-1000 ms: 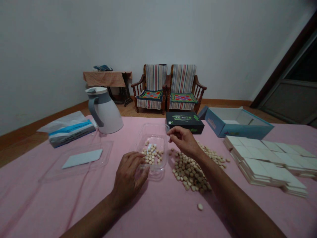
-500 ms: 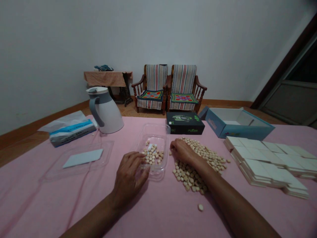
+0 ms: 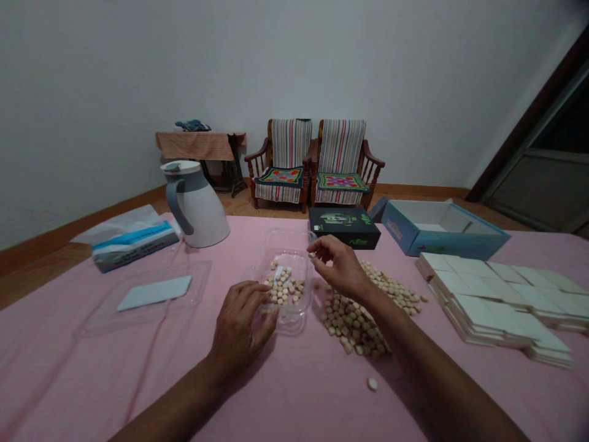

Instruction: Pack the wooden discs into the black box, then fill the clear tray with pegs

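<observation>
My right hand [image 3: 340, 267] is raised at the right rim of a clear plastic box [image 3: 301, 307], pinching a small wooden piece [image 3: 312, 255] between thumb and fingertips. Inside the box lie several more pale, rounded wooden pieces [image 3: 283, 288] and a bit of white paper. My left hand [image 3: 243, 322] rests at the box's near left corner, its fingers and thumb around that corner. Beneath my right wrist spreads a big heap of the same wooden pieces [image 3: 354, 328], partly hidden by the forearm. One loose piece [image 3: 372, 384] sits nearer to me.
Stacked pale square boards [image 3: 497, 301] lie at the right, before an open blue box [image 3: 442, 236]. A black box [image 3: 345, 228] stands behind the heap. To the left are a white jug [image 3: 202, 212], a tissue pack [image 3: 135, 245] and a clear lid [image 3: 197, 279] with a white card.
My right hand has lifted from the heap and moved to the box's right rim, a wooden piece now showing at its fingertips. My left hand stays at the box corner.
</observation>
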A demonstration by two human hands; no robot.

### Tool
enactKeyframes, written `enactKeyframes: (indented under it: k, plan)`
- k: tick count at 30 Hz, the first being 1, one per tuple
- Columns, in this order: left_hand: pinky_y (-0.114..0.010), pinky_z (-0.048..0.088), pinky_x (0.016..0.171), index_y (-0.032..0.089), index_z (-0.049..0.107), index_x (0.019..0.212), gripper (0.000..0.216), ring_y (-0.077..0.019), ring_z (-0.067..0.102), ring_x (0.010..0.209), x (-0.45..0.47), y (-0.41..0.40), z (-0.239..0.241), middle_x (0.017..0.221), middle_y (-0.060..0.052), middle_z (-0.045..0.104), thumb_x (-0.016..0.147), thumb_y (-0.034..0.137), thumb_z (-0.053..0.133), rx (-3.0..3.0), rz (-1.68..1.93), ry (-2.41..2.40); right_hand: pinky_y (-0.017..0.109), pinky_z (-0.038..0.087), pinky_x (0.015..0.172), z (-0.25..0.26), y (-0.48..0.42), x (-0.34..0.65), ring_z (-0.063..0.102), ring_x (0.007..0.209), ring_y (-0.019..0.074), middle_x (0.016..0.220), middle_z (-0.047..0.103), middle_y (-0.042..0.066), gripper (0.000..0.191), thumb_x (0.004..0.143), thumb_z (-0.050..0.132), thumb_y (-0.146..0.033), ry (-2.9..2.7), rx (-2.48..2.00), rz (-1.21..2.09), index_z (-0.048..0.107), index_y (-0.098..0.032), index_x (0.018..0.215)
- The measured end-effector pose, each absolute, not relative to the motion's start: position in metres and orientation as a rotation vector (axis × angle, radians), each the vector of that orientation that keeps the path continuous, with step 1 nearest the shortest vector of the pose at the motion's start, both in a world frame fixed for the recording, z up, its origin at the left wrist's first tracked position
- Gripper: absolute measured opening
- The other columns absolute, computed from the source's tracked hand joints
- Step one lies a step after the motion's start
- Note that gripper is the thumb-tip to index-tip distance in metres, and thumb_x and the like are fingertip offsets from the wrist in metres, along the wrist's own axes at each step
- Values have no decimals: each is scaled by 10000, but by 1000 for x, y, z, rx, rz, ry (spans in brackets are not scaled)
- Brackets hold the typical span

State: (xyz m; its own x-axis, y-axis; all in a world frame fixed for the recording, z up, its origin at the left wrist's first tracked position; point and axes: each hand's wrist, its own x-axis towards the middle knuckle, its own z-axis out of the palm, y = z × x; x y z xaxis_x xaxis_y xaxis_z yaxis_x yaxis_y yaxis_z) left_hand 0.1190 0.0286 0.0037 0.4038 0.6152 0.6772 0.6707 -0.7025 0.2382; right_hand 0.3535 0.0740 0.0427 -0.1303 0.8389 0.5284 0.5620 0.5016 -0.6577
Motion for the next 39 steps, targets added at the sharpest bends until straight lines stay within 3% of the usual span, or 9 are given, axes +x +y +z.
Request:
enactKeyframes:
  k: [11,21,30,39]
  plan:
    - [-409,466,850,188,580,880,53,-238,545,968,120,30,3,961,-89,649,849,201,540,-2564,-1213,-1157,232,390,655,19,90,374,539,688,117,774,612,15,200,697,494,-44,-1902,-1531,312,626,-165,787]
    - [-422,457,856,172,581,896,72,-240,530,977,118,30,1,972,-94,643,856,212,537,-2586,-1196,-1153,239,357,658,-15,88,364,533,718,146,758,626,31,82,676,595,-116,-2206,-1673,358,615,-176,729]
    - [-420,467,849,180,588,889,77,-237,546,972,120,30,4,962,-94,650,855,220,531,-2587,-1213,-1162,235,354,609,23,88,380,532,652,131,720,619,17,113,730,530,-126,-1977,-1655,262,596,-170,810]
    - [-411,461,854,177,580,881,63,-242,545,975,119,31,4,964,-94,650,851,214,539,-2578,-1197,-1157,205,365,551,48,69,355,486,568,89,635,571,-35,96,746,564,-149,-1878,-1228,504,619,-172,821]
